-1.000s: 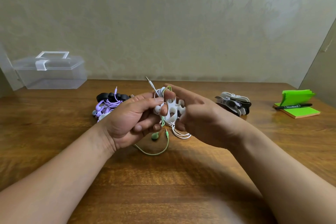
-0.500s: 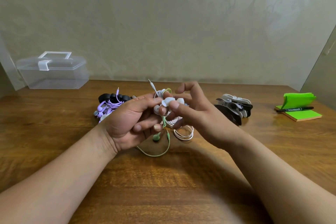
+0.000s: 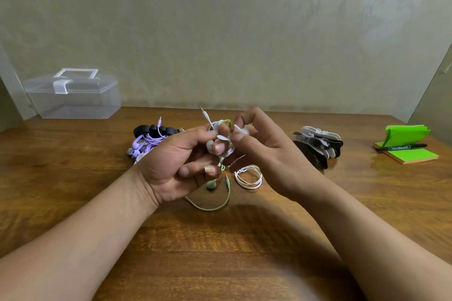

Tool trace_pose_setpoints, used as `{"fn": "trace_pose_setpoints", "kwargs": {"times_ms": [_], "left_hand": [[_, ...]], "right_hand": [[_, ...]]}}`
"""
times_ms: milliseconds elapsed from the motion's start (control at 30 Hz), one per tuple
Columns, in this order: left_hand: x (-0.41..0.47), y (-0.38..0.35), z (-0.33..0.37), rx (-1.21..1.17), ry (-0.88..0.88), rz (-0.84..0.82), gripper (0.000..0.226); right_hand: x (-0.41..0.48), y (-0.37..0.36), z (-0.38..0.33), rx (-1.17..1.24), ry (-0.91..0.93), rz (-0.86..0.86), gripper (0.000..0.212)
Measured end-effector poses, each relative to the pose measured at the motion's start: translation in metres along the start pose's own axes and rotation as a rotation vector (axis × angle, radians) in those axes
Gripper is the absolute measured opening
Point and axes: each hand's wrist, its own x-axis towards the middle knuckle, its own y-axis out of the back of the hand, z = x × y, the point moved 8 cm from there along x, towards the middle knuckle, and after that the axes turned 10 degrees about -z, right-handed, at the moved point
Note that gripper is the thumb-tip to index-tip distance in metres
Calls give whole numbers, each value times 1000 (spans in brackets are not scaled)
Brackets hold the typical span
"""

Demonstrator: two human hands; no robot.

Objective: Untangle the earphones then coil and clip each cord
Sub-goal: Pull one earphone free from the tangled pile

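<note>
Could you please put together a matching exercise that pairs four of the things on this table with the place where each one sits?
Things:
1. clear plastic box
2. purple earphones
3. black marker
4. green earbud

Places:
a. lying across the green sticky notes, far right
b. just below the left hand, near the middle of the table
c. far left, back against the wall
d. on the table just left of the left hand

Pairs: 1-c, 2-d, 3-a, 4-b.
</note>
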Motion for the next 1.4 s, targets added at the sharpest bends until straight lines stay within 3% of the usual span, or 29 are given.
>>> {"fn": "trace_pose_setpoints", "kwargs": {"times_ms": [133, 367, 533, 667, 800, 933, 1067, 1167, 1233, 1400], "left_hand": [[1, 1, -2, 47, 31, 47, 23], [-1, -5, 0, 136, 72, 117, 25], [-4, -1, 3, 302, 109, 230, 12], [-7, 2, 8, 433, 114, 319, 24], [-7, -4, 9, 400, 111, 273, 10], [-5, -4, 8, 407, 94, 240, 16], [-3, -3, 5, 524, 73, 285, 17], [0, -7, 2, 576, 55, 309, 17], [1, -8, 2, 586, 36, 312, 18], [-2, -1, 9, 634, -2, 378, 16]], "right_hand": [[0, 2, -1, -66, -18, 61, 21], [1, 5, 9, -29, -69, -25, 11], [0, 0, 10, -69, -76, -67, 8], [-1, -1, 12, -46, -114, -59, 11], [0, 4, 17, 60, -168, -20, 9], [1, 3, 19, 128, -192, 12, 3], [1, 8, 21, 12, -200, 103, 13], [-2, 13, 17, -231, -176, 155, 19], [-2, 11, 14, -322, -156, 113, 15], [-3, 9, 17, -275, -195, -15, 19]]}}
